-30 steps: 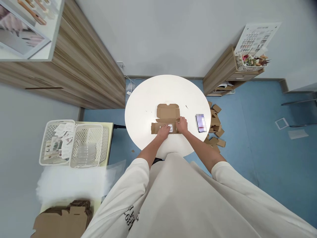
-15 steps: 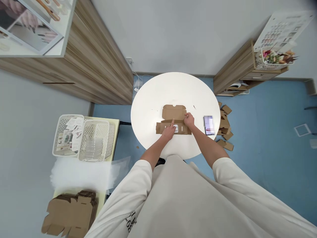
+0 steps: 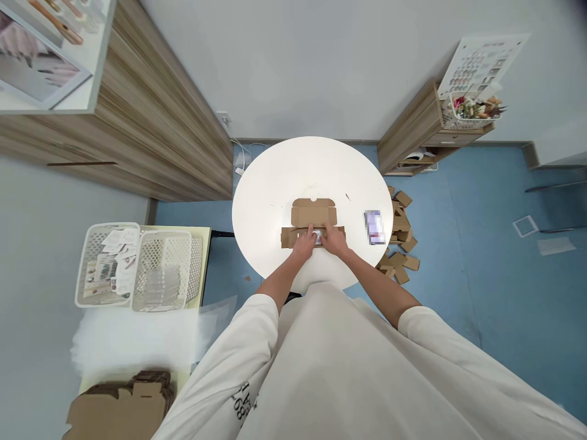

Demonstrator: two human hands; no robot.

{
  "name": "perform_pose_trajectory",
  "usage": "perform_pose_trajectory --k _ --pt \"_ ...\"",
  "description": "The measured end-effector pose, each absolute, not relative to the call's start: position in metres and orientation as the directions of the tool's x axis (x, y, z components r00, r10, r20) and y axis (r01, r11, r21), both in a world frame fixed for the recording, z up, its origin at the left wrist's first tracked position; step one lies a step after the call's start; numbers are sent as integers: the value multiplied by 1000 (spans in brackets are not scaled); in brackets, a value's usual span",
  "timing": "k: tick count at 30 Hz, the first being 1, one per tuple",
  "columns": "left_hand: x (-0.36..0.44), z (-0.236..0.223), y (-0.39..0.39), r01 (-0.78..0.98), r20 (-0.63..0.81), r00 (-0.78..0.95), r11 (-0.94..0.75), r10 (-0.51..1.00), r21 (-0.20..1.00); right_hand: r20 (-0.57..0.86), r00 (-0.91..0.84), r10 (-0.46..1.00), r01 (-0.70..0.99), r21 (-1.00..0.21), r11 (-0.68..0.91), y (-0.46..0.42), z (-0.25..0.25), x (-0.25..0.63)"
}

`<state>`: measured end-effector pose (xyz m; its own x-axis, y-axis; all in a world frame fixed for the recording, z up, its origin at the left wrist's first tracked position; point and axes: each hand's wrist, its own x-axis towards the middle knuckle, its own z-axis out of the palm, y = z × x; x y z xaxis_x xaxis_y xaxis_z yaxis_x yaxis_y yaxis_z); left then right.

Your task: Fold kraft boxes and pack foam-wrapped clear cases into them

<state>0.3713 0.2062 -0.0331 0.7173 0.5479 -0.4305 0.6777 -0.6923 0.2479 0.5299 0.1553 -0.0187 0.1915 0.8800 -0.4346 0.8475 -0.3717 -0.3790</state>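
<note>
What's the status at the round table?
Left hand, right hand on cardboard box. Lid open. Pixelated purple item to the right, apart from box.

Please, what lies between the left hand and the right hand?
In the head view, a small white patch shows there, on the open cardboard box.

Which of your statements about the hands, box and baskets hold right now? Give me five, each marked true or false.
1. The left hand and right hand are both at the cardboard box. True.
2. The box's lid is closed. False: it lies open, beyond the hands.
3. A blurred purple item lies on the round table, right of the box. True.
4. The white baskets stand on the round table. False: they stand on the yellowish side table to the left.
5. Cardboard pieces lie right of the round table. True.
</note>
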Motion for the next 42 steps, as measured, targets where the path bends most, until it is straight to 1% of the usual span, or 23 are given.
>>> perform_pose_trajectory --k 1,3,6,11,19,25,30,33,35,37,39,40,42 --pt "371 -33 206 677 -424 719 -694 551 247 -484 156 861 862 -359 -358 150 -20 527" --pt "371 -33 206 677 -417 719 -695 556 241 -551 138 823 873 -326 -364 144 -23 524" --pt "372 -34 205 668 -410 725 -711 554 220 -590 138 795 878 -299 -374 145 -27 524" --pt "372 -34 204 660 -411 725 -727 552 188 -604 122 788 896 -275 -349 152 -24 524" --pt "370 -33 203 669 -393 731 -701 558 249 -621 170 765 891 -235 -388 152 -22 521" --pt "371 -33 201 668 -377 729 -715 571 208 -649 193 736 902 -179 -394 155 -18 519" --pt "363 -33 200 650 -356 750 -721 558 240 -663 198 722 912 -145 -383 156 -15 516" --pt "344 -31 197 639 -295 767 -718 570 276 -663 204 720 911 -141 -387 156 -14 515" --pt "325 -28 196 694 -239 719 -653 653 303 -662 197 723 911 -148 -384 156 -14 514" --pt "307 -27 196 800 -212 584 -511 784 313 -664 187 724 912 -157 -379 155 -14 515" --pt "294 -28 198 888 -257 417 -332 872 318 -669 182 721 912 -159 -378 154 -14 515" --pt "289 -29 201 912 -296 350 -252 888 323 -672 181 719 912 -159 -378 154 -14 515" --pt "286 -34 207 920 -370 297 -159 880 359 -672 182 717 913 -155 -377 153 -13 515"
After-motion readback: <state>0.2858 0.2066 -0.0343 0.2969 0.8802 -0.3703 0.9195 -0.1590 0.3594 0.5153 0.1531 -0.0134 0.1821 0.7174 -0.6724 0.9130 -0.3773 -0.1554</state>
